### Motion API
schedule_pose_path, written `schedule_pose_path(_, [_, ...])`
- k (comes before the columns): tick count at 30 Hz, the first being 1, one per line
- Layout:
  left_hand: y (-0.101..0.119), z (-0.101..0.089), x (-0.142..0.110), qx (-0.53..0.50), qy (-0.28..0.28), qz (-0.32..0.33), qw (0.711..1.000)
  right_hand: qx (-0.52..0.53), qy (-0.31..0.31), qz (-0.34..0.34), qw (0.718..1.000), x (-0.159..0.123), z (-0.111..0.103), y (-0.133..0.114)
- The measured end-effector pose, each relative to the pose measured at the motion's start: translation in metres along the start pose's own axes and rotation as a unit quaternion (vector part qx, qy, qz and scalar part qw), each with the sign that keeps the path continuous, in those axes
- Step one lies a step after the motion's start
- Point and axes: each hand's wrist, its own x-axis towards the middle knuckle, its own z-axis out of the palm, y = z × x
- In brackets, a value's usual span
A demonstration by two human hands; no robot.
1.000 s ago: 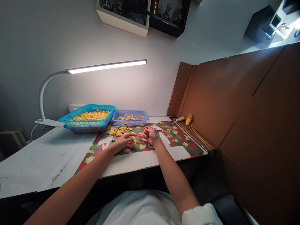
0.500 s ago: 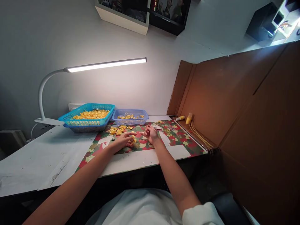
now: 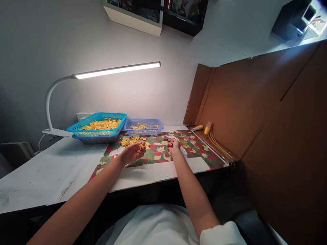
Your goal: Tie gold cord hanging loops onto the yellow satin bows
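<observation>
My left hand [image 3: 132,153] is turned partly palm up, fingers curled around a small yellow petal-like piece [image 3: 142,146]. Beside it on the patterned sheet [image 3: 158,157] lies a loose heap of similar yellow pieces [image 3: 129,140]. To the right, my right hand [image 3: 174,146] is closed, with a slim dark tool [image 3: 167,139] showing at its fingertips; its exact kind is too small to make out. The two hands are apart, both just above the sheet.
A turquoise basket [image 3: 74,129] full of yellow pieces sits on another basket at the back left. A smaller blue-violet basket [image 3: 144,132] holds fewer. A lamp [image 3: 117,70] arches overhead. Cardboard [image 3: 255,102] walls the right side, near yellow-capped bottles [image 3: 207,128] and golden wires [image 3: 221,148].
My hands have drawn apart. The left has turned up and curled around a yellow piece; the right has moved slightly right and closed on the slim tool.
</observation>
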Motion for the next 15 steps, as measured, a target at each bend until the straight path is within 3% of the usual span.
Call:
schedule_pose_path(8, [-0.0023, -0.0069, -0.0093, -0.085, -0.11, -0.016, 0.99, 0.008, -0.053, 0.015, 0.998, -0.006, 0.0034, 0.0019])
schedule_pose_path(15, [-0.0011, -0.0074, -0.0106, -0.133, -0.143, -0.005, 0.981, 0.02, -0.084, 0.006, 0.996, -0.0089, 0.0028, -0.0004])
